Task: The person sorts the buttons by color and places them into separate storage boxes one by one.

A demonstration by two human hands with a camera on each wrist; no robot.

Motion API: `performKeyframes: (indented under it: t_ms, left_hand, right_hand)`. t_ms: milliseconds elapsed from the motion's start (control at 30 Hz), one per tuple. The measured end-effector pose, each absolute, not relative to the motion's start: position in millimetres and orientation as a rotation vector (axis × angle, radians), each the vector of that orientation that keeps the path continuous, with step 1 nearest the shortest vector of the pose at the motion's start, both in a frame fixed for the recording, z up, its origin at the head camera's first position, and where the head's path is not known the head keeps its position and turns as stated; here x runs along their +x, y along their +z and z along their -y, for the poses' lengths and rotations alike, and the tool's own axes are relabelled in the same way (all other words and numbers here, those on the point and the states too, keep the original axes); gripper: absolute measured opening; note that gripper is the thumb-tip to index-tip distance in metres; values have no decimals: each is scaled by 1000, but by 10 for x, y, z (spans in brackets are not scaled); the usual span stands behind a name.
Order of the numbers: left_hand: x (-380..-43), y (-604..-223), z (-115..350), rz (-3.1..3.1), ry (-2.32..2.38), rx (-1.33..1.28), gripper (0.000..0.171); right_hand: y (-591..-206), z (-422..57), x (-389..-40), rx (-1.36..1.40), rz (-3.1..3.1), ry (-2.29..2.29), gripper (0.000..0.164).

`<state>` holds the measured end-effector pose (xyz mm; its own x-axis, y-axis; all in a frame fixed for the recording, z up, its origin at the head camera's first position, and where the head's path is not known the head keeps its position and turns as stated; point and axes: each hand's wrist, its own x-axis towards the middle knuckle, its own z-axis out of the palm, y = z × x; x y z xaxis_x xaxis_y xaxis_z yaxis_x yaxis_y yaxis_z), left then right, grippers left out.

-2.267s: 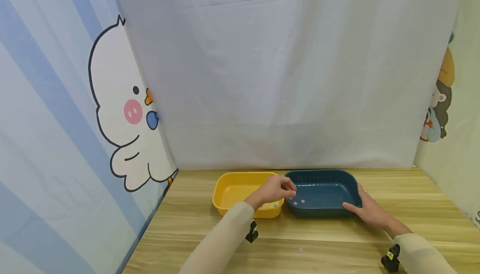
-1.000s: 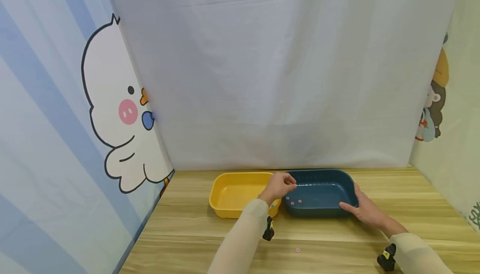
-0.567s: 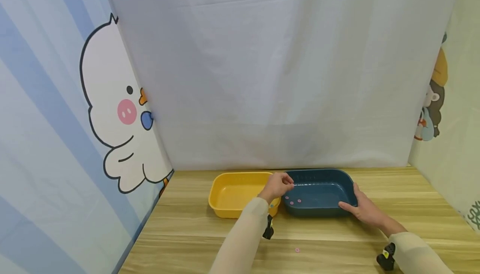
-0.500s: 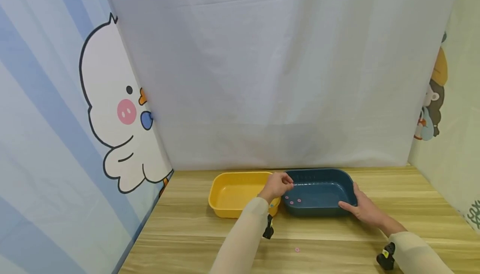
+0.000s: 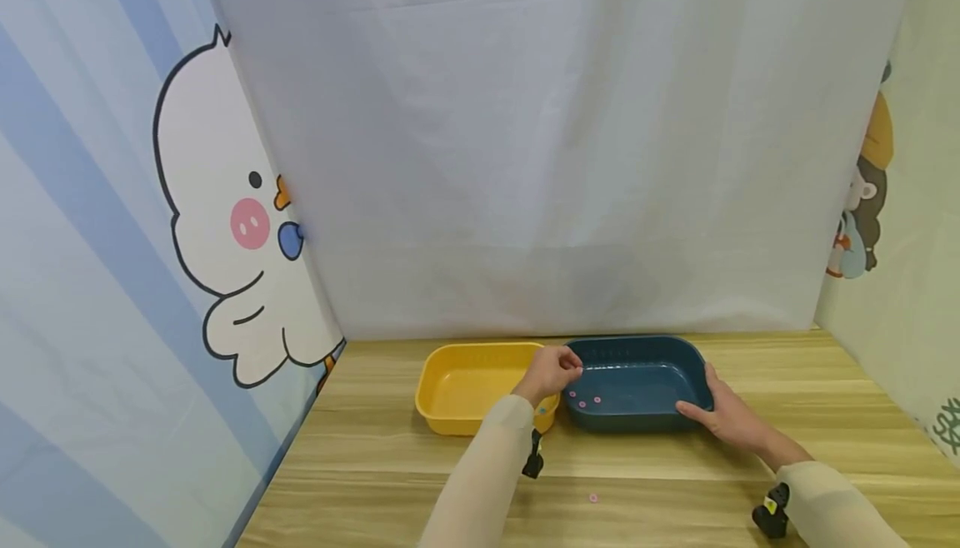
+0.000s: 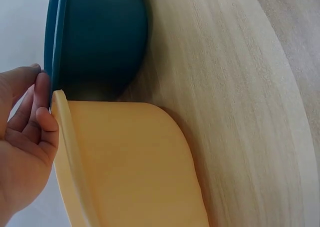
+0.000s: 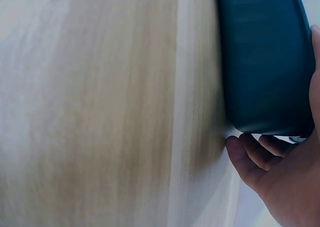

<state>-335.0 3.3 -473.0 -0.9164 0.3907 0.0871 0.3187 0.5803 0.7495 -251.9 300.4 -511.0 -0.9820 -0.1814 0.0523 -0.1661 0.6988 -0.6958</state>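
My right hand (image 5: 731, 419) holds the right end of the dark blue tray (image 5: 637, 425), its thumb over the near rim and its fingers along the outer wall. At the tray's left end my left hand (image 5: 550, 371) has thumb and forefinger brought together, fingertips close to the rim; I cannot tell whether something small is pinched there. Three small pink rings (image 5: 597, 400) lie in the blue tray's near left corner. To its left stands a yellow tray (image 5: 450, 427), partly hidden by my left hand and sleeve. A small light-blue piece (image 5: 543, 411) shows in its near right corner.
Both trays stand side by side on a wood-grain table (image 5: 360, 465), near its back edge. One loose pink ring (image 5: 593, 498) lies on the table in front of them. Behind hangs a pale grey curtain (image 5: 525, 156); a printed cloth (image 5: 217, 198) covers the left side.
From the oldest frame, my left hand has risen slightly from the rings, with its forearm shifted right. Since then it stays nearly still. My right hand keeps its hold on the blue tray.
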Motion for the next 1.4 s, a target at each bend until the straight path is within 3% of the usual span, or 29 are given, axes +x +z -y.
performKeyframes:
  t_ms: [500, 1400]
  left_hand:
    - [-3310, -4704, 66, -2679, 1156, 761, 13]
    - [-2583, -4743, 245, -2386, 655, 1312, 15]
  right_hand:
    - [-5089, -2995, -2514, -296, -2871, -1180, 102]
    - [-5115, -2994, -2519, -290, -2872, -1160, 104]
